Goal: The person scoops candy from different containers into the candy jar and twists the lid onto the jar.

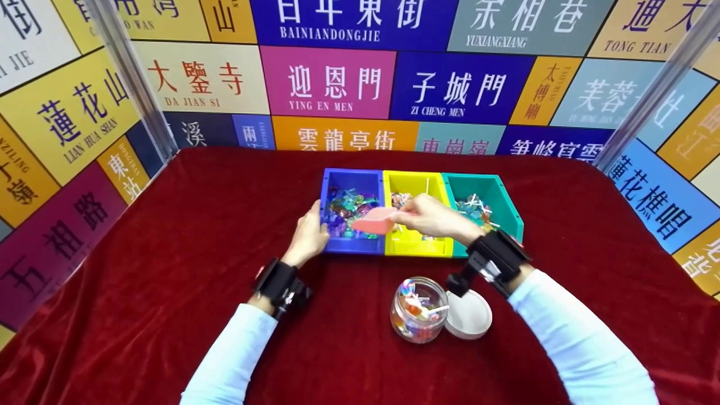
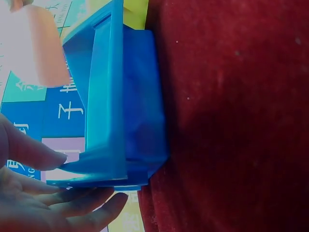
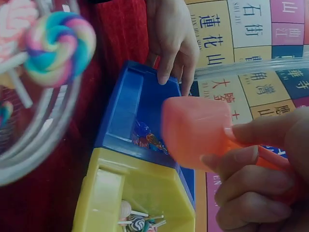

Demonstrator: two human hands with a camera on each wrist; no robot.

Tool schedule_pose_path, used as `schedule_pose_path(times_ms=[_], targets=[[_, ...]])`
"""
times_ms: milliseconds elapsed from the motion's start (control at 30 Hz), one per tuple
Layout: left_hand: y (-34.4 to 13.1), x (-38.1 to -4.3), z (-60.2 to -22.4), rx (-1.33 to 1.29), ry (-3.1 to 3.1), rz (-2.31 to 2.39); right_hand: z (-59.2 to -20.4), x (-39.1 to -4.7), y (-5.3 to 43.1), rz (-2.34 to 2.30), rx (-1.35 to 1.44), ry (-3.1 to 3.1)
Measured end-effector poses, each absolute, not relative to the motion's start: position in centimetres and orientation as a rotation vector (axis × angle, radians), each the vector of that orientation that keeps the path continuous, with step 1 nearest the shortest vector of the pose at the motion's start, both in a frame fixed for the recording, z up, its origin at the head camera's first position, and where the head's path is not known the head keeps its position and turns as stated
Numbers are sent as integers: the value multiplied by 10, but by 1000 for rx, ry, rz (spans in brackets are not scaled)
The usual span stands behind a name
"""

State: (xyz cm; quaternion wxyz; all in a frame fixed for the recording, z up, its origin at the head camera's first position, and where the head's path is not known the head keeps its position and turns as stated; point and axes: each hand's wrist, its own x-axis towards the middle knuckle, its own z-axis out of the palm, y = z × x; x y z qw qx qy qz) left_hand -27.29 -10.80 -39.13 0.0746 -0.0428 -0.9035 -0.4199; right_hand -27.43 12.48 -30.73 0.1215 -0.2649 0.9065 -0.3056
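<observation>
My right hand (image 1: 434,217) grips the handle of a translucent pink-orange scoop (image 1: 371,223), which hangs over the front of the blue bin (image 1: 354,246). Wrapped candies (image 1: 347,203) in blue, purple and green lie inside that bin. At its left side wall, my left hand (image 1: 309,235) holds on, thumb inside the rim and fingers outside in the left wrist view (image 2: 58,193). The scoop's bowl (image 3: 195,130) fills the middle of the right wrist view, and what it contains is hidden.
Joined to the blue bin are a yellow bin (image 1: 419,248) and a green bin (image 1: 511,216), both with lollipops. Nearer me, an uncapped clear jar (image 1: 415,332) of lollipops stands beside its white lid (image 1: 469,316). Dark red cloth (image 1: 225,225) covers the table.
</observation>
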Motion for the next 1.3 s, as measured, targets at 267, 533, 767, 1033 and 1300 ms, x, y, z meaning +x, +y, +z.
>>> schedule_pose_path(times_ms=[267,533,767,1033,1300], targets=[[-107,-270,-396,-169,-2709,-1174,-311,-282,98,-617,-730,2739],[-106,-270,-397,-161,-2736,-1175,-304,-289,76,-492,-517,2719],[-105,-270,-395,-176,-2740,-1149,-297,-297,59,-370,-297,2688],[-107,-269,-393,-194,-2718,-1129,-300,-300,48,-259,-267,2784],[-109,-269,-393,-207,-2699,-1126,-305,-300,43,-298,-425,2850]])
